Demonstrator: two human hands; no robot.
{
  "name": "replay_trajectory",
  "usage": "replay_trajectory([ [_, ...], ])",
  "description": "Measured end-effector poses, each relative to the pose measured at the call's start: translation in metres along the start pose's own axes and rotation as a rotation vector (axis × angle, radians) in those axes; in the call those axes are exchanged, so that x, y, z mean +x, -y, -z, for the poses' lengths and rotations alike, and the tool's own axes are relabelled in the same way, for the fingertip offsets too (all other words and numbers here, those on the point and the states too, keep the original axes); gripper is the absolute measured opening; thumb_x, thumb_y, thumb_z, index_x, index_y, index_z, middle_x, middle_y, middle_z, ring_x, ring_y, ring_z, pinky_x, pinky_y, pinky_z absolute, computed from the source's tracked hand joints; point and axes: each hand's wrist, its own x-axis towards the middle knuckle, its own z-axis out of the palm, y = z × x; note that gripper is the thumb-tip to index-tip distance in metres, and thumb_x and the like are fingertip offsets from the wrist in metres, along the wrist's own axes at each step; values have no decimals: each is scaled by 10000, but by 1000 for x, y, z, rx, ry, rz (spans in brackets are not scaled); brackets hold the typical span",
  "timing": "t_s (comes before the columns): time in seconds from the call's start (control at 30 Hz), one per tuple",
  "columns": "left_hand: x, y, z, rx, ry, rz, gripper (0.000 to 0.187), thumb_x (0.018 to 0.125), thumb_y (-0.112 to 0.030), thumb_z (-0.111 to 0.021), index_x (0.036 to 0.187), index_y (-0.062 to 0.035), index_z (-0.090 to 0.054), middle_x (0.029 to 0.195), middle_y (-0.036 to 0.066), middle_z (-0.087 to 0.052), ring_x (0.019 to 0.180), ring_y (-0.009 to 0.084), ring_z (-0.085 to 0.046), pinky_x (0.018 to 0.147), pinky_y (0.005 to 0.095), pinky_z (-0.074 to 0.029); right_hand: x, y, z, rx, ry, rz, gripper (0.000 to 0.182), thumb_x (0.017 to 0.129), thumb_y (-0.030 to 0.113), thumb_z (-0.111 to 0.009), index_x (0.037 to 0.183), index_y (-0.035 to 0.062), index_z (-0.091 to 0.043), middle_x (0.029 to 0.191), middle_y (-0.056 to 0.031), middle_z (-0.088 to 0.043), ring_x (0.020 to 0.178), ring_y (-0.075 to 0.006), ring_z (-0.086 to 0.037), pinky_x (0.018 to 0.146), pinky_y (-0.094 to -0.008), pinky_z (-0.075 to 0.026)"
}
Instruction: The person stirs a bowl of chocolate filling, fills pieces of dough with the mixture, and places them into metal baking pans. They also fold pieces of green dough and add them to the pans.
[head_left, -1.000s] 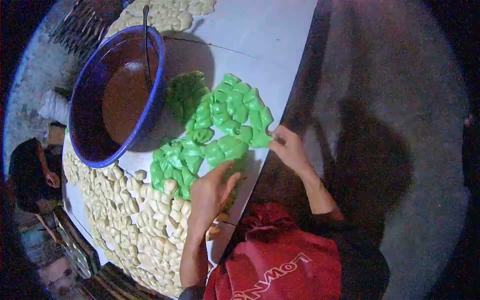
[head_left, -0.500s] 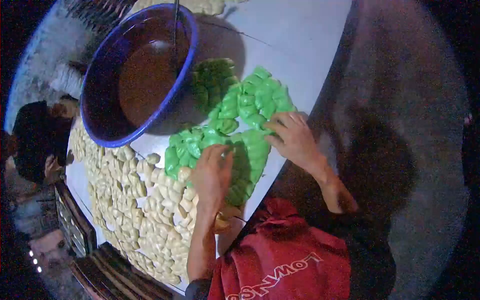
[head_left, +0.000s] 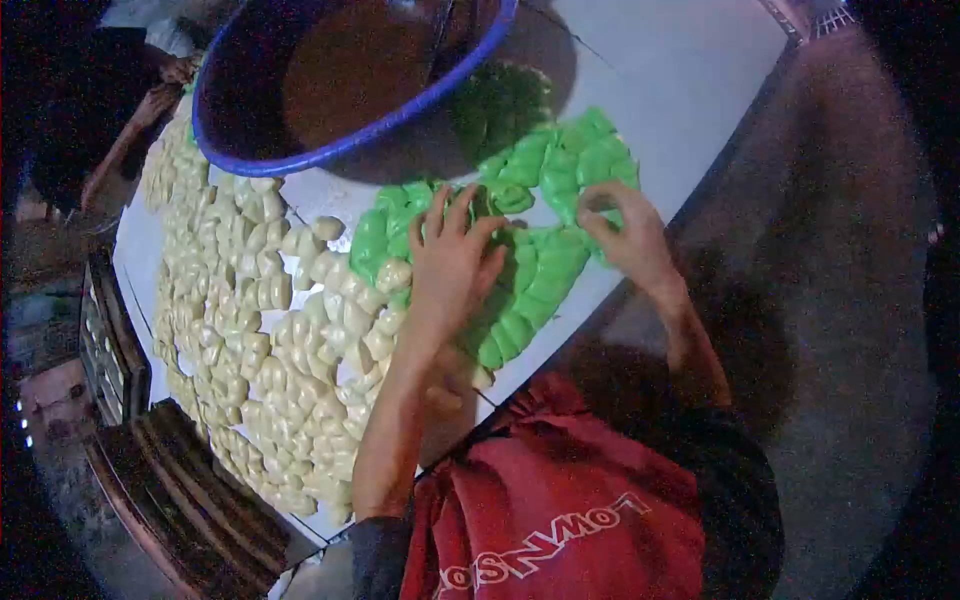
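Green dough-like pieces [head_left: 540, 275] lie in a joined, glossy patch on the white surface [head_left: 690, 90], under and between the two grips and a little beyond them. The left grip [head_left: 458, 245] is open, its fingers spread over the patch; whether the fingertips press on it cannot be told. The right grip [head_left: 625, 235] is at the patch's right edge, thumb and fingers curled toward each other in a loop; whether they pinch a piece cannot be told.

Pale dough-like pieces [head_left: 290, 365] cover a wide area to the left of the left grip and nearer the wearer, many touching, with small gaps between some; a few meet the green patch just beside that grip. Beyond the left grip and to its left stands a blue basin [head_left: 345, 150] holding brown contents [head_left: 350, 80], with a dark handle [head_left: 440, 40] rising inside. Its shadow darkens the green pieces next to it.

Well to the left of the left grip, past the pale pieces, are a dark-framed tray [head_left: 115, 335] and a row of brown slats [head_left: 190, 495]. Farther off on that side is another person [head_left: 85, 120] in dark clothing. Red cloth [head_left: 570, 490] with white lettering is below both grips, on the wearer.
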Motion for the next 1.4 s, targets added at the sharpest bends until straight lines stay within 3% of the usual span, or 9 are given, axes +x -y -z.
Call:
replay_trajectory([
  [0.1, -18, 8, 18, -65, -37, 14, 332, 753, -136, -727, 1077, -164, -662, 1318, 105, -522, 1275, 350, -430, 1024, 485, -351, -22, 26, 11, -21, 171, 50, 210, 814, 118, -677, 1000, 28, -641, 935, -117, -659, 845, -223, -643, 751, -328, -499],
  [0.23, -57, 16, 41, -125, -28, 77, 269, 726, -59, -723, 982, -135, -685, 1231, 89, -583, 1202, 349, -502, 993, 437, -398, -65, 65, -8, -116, 341, 418, 288, 766, 243, -714, 1016, 117, -647, 940, -89, -616, 826, -251, -611, 727, -378, -509],
  [0.43, -103, 6, 56, -111, 54, 80, 218, 741, -151, -696, 959, -155, -673, 1203, 60, -576, 1199, 307, -478, 985, 463, -354, -100, 94, -65, -204, 353, 426, 366, 741, 250, -712, 1081, 150, -624, 1016, -69, -525, 871, -247, -598, 776, -363, -507],
  [0.7, -135, -2, 33, -47, 48, 78, 236, 668, -224, -773, 882, -181, -683, 1260, 66, -535, 1271, 313, -410, 1044, 511, -277, -88, 73, -40, 186, 520, 260, 240, 753, 181, -728, 923, 72, -599, 964, -92, -590, 889, -266, -619, 767, -363, -509],
  [0.87, -147, 0, 50, -71, 41, 145, 189, 672, -236, -774, 831, -176, -693, 1254, 91, -523, 1268, 321, -410, 1056, 531, -256, -118, 44, -45, 623, 353, -268, 404, 681, 118, -767, 1036, 51, -586, 969, -85, -654, 803, -196, -635, 718, -326, -503],
  [1.0, -148, -1, 52, -79, 30, 126, 224, 712, -295, -768, 871, -161, -683, 1272, 101, -517, 1299, 336, -382, 1074, 556, -217, -105, 94, -41, 224, 372, -67, 498, 725, 108, -724, 1195, 93, -562, 918, -103, -630, 819, -264, -635, 747, -350, -514],
  [1.1, -141, -16, 58, -89, 54, 171, 274, 710, -343, -768, 874, -144, -674, 1297, 103, -504, 1313, 340, -364, 1082, 573, -190, -104, 108, -49, -47, 350, 155, 475, 757, 117, -704, 1207, 92, -552, 931, -127, -618, 860, -305, -624, 763, -373, -519],
  [1.13, -143, -17, 53, -94, 37, 153, 317, 715, -377, -763, 879, -125, -661, 1325, 102, -487, 1320, 346, -350, 1083, 595, -168, -107, 107, -51, -12, 356, 101, 438, 764, 131, -704, 1178, 84, -571, 973, -147, -613, 916, -321, -613, 784, -392, -517],
  [1.4, -136, -38, 12, -10, -46, 165, 261, 742, -341, -733, 824, -103, -665, 1367, 101, -461, 1338, 346, -328, 1089, 640, -137, -109, 85, -55, 579, 338, -496, 228, 848, 57, -628, 1058, -25, -594, 895, -97, -659, 779, -135, -628, 693, -279, -503],
])
